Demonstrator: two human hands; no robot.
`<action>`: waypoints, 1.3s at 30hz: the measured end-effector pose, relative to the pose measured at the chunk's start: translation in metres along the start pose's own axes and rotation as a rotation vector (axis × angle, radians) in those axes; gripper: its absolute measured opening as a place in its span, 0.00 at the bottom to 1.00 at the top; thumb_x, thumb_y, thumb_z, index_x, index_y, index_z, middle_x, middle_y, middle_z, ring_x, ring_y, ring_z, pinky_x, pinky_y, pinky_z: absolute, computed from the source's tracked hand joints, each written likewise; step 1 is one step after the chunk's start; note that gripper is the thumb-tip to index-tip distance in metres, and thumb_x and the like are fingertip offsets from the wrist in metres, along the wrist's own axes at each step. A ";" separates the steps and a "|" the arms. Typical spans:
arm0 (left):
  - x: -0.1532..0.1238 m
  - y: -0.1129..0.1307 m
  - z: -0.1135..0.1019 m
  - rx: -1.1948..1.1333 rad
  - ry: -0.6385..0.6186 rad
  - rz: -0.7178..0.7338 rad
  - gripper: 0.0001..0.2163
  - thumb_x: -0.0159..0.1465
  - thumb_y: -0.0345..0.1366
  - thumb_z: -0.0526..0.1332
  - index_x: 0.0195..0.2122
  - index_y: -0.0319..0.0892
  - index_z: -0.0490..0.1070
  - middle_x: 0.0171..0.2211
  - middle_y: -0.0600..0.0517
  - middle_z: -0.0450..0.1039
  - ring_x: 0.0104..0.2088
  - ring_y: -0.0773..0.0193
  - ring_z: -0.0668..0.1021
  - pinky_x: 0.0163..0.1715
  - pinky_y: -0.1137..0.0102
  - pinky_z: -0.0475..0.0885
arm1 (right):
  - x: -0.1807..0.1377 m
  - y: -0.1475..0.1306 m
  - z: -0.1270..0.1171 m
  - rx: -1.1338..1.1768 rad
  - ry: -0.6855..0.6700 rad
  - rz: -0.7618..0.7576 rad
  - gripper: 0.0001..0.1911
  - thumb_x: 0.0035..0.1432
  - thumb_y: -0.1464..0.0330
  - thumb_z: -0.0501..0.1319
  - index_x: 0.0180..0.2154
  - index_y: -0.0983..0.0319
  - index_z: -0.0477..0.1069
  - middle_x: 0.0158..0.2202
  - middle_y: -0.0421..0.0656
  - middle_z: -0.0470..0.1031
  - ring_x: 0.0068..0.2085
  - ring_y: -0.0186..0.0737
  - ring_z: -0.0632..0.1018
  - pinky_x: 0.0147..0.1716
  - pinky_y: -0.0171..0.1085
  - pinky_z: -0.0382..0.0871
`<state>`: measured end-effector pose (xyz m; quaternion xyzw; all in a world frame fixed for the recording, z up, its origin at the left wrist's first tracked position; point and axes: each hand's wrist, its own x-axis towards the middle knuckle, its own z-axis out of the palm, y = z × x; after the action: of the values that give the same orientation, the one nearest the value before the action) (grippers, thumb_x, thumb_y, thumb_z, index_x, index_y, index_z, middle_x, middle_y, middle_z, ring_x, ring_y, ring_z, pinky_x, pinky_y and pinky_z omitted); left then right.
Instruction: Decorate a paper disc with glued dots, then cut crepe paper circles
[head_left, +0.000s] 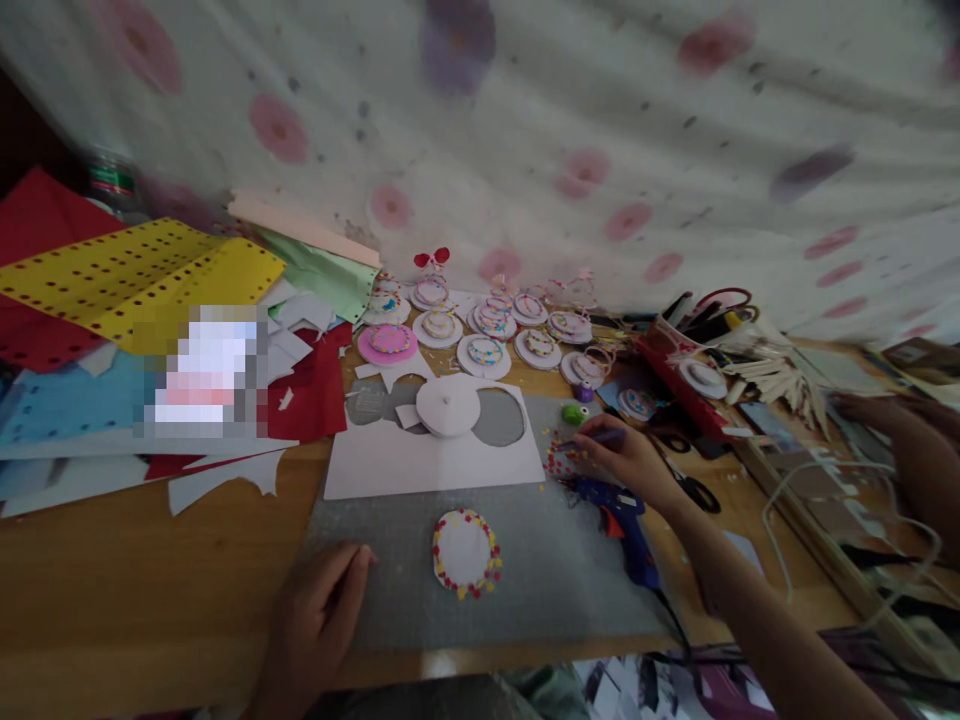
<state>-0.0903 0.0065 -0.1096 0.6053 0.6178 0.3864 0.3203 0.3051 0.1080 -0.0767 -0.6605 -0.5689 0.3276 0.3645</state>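
My left hand [319, 610] rests on the wooden table [150, 590] at the left edge of a grey mat [555, 570], fingers curled loosely with nothing visible in them. A white foam disc [465, 550] rimmed with small coloured dots lies on the mat just right of it. My right hand [626, 455] reaches over a pile of tiny coloured dots [561, 460] and pinches a thin blue stick [600, 437]. A blue glue gun [626, 520] lies under my right forearm.
A white sheet with round cut-outs [420, 460] carries a white disc [448, 405]. Several decorated discs [487, 325] stand behind it. Coloured paper sheets [135, 280] pile at left. A red tray of tools [697, 360] sits at right, where another person's hand [911, 440] shows.
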 end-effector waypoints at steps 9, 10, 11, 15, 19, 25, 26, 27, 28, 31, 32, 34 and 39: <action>0.000 -0.003 0.001 0.074 -0.009 -0.012 0.11 0.65 0.41 0.57 0.30 0.44 0.75 0.27 0.54 0.77 0.28 0.63 0.76 0.34 0.71 0.71 | 0.006 0.010 -0.005 0.046 0.093 0.025 0.24 0.47 0.47 0.67 0.30 0.60 0.68 0.21 0.40 0.74 0.21 0.36 0.72 0.22 0.34 0.66; 0.000 -0.004 0.001 0.082 -0.012 -0.007 0.11 0.65 0.41 0.57 0.30 0.44 0.75 0.27 0.54 0.77 0.28 0.63 0.76 0.34 0.71 0.71 | 0.006 0.011 -0.005 0.048 0.100 0.021 0.23 0.48 0.47 0.67 0.29 0.60 0.68 0.21 0.39 0.73 0.21 0.36 0.72 0.22 0.34 0.66; 0.000 -0.005 0.001 0.090 -0.015 0.002 0.11 0.65 0.41 0.57 0.30 0.44 0.75 0.27 0.54 0.77 0.28 0.63 0.77 0.34 0.71 0.71 | 0.005 0.011 -0.004 0.047 0.104 0.016 0.22 0.49 0.48 0.67 0.29 0.59 0.67 0.21 0.39 0.73 0.22 0.36 0.72 0.23 0.34 0.66; 0.001 -0.008 0.000 0.122 -0.034 0.060 0.11 0.65 0.41 0.57 0.30 0.45 0.75 0.29 0.54 0.79 0.30 0.63 0.79 0.33 0.73 0.71 | 0.002 0.011 -0.003 0.044 0.101 -0.012 0.21 0.50 0.50 0.67 0.30 0.59 0.67 0.23 0.40 0.74 0.24 0.37 0.73 0.25 0.35 0.67; 0.003 -0.009 -0.001 0.141 -0.023 0.080 0.11 0.66 0.40 0.56 0.30 0.44 0.75 0.29 0.54 0.79 0.31 0.63 0.80 0.34 0.72 0.72 | -0.001 0.010 -0.001 0.040 0.102 -0.037 0.19 0.50 0.51 0.68 0.32 0.59 0.69 0.25 0.40 0.73 0.25 0.37 0.73 0.25 0.35 0.66; 0.005 -0.009 0.000 0.176 -0.029 0.098 0.11 0.64 0.41 0.57 0.30 0.45 0.76 0.29 0.54 0.79 0.30 0.63 0.80 0.32 0.73 0.73 | -0.003 0.009 0.001 0.103 0.120 -0.032 0.18 0.49 0.53 0.68 0.31 0.59 0.69 0.25 0.39 0.73 0.24 0.37 0.74 0.24 0.35 0.68; 0.004 -0.008 0.000 0.160 -0.011 0.074 0.11 0.64 0.41 0.57 0.30 0.45 0.76 0.29 0.53 0.79 0.30 0.63 0.79 0.33 0.72 0.74 | -0.004 0.006 0.002 0.126 0.128 -0.032 0.18 0.50 0.53 0.68 0.31 0.59 0.68 0.24 0.39 0.73 0.24 0.37 0.74 0.25 0.35 0.69; 0.004 -0.007 0.001 0.140 0.007 0.046 0.12 0.64 0.42 0.57 0.30 0.45 0.76 0.28 0.53 0.79 0.29 0.63 0.79 0.33 0.72 0.74 | -0.006 0.002 0.002 0.151 0.137 -0.032 0.18 0.50 0.54 0.68 0.31 0.59 0.68 0.24 0.39 0.73 0.24 0.37 0.74 0.25 0.35 0.69; 0.003 -0.004 0.000 0.116 0.030 0.011 0.12 0.64 0.43 0.58 0.30 0.44 0.76 0.27 0.53 0.78 0.28 0.63 0.78 0.33 0.71 0.74 | -0.010 -0.004 0.004 0.178 0.148 -0.033 0.17 0.52 0.54 0.67 0.32 0.59 0.67 0.24 0.39 0.73 0.24 0.37 0.74 0.25 0.35 0.70; 0.002 0.011 -0.003 0.023 0.089 -0.102 0.12 0.62 0.46 0.60 0.31 0.44 0.77 0.25 0.53 0.76 0.25 0.63 0.76 0.29 0.72 0.75 | -0.030 -0.033 0.010 0.245 0.180 -0.047 0.13 0.56 0.57 0.65 0.34 0.58 0.66 0.22 0.38 0.72 0.24 0.36 0.75 0.25 0.33 0.71; 0.002 0.019 -0.004 -0.010 0.106 -0.129 0.12 0.61 0.46 0.61 0.32 0.44 0.77 0.25 0.53 0.76 0.25 0.63 0.77 0.28 0.73 0.75 | -0.040 -0.046 0.014 0.259 0.192 -0.056 0.12 0.57 0.58 0.65 0.34 0.57 0.66 0.23 0.38 0.73 0.24 0.36 0.75 0.25 0.33 0.71; 0.002 0.042 -0.008 -0.077 0.140 -0.146 0.11 0.60 0.45 0.62 0.32 0.44 0.78 0.27 0.53 0.77 0.27 0.63 0.77 0.30 0.73 0.76 | -0.063 -0.075 0.023 0.267 0.229 -0.098 0.09 0.58 0.61 0.65 0.35 0.56 0.67 0.25 0.38 0.74 0.25 0.37 0.76 0.24 0.33 0.72; 0.002 0.106 -0.013 -0.249 0.056 -0.084 0.05 0.58 0.38 0.63 0.32 0.46 0.78 0.30 0.52 0.78 0.29 0.64 0.79 0.30 0.75 0.76 | -0.115 -0.136 0.048 0.129 0.222 -0.567 0.07 0.57 0.72 0.63 0.35 0.54 0.69 0.30 0.40 0.78 0.30 0.41 0.79 0.26 0.35 0.75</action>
<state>-0.0481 0.0037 -0.0113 0.5237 0.5985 0.4629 0.3914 0.1788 0.0112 0.0167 -0.4826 -0.6654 0.1741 0.5423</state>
